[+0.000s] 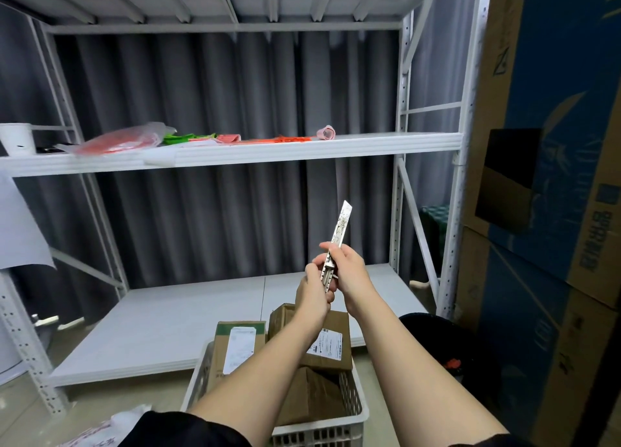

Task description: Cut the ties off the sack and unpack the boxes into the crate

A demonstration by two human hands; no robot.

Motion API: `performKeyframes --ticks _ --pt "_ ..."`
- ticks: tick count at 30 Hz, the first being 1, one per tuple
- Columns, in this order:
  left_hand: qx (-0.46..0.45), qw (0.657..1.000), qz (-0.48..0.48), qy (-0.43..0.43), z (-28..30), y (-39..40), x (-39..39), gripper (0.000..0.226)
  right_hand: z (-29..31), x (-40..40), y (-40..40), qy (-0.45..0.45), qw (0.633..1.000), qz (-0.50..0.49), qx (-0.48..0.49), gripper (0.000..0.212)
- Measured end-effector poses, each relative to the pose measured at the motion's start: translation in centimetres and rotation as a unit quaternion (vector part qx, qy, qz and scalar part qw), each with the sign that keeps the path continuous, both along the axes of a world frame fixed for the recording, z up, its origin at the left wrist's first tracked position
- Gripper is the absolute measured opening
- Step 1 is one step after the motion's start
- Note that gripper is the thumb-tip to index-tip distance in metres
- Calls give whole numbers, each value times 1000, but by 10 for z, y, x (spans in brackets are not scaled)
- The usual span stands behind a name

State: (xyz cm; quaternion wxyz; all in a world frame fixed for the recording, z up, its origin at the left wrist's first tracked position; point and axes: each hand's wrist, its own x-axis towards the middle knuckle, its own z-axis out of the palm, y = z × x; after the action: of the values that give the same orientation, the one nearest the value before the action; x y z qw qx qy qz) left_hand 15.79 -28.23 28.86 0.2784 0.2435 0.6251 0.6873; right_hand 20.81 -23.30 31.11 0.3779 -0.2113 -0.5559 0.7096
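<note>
With both hands, left (314, 290) and right (349, 272), clamped on that grubby silver utility knife (336, 241) above the white slotted plastic crate (353, 409) of brown cardboard boxes (331, 344), I'd retract the blade slowly, thumbs clear.

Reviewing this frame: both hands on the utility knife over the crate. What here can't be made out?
Head view only:
- Utility knife slider: covered by the left hand and right hand.
- Box labels: print too small.
- Crate interior: blocked by both forearms.
- Sack: cut off by the bottom edge; ties unseen.
</note>
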Motion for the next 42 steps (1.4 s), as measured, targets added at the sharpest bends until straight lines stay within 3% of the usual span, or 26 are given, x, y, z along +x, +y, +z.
performKeyframes --ticks 7,11,16,23,29,33,38,42 --pt "-5 1000 -7 -26 5 0 -3 30 0 -2 -6 -2 998 59 17 18" --pt "-40 999 -18 -4 6 -1 -6 46 -5 3 -1 -29 995 88 35 32" --pt "-47 999 6 8 0 5 -2 44 -12 3 3 -114 989 60 67 12" --pt "-12 999 37 22 9 15 3 45 -12 -16 4 -78 994 -40 63 10" --pt "-4 998 56 0 7 16 0 47 -6 -5 -3 -92 994 26 54 19" --pt "-6 998 61 -22 9 13 -5 47 -12 -1 -14 -53 996 66 31 15" --pt "-49 998 -10 -41 15 1 -6 46 -21 1 -11 -10 994 104 -13 23" --pt "-24 990 -75 -116 18 -6 -10 37 -23 4 -4 -21 992 121 -30 13"
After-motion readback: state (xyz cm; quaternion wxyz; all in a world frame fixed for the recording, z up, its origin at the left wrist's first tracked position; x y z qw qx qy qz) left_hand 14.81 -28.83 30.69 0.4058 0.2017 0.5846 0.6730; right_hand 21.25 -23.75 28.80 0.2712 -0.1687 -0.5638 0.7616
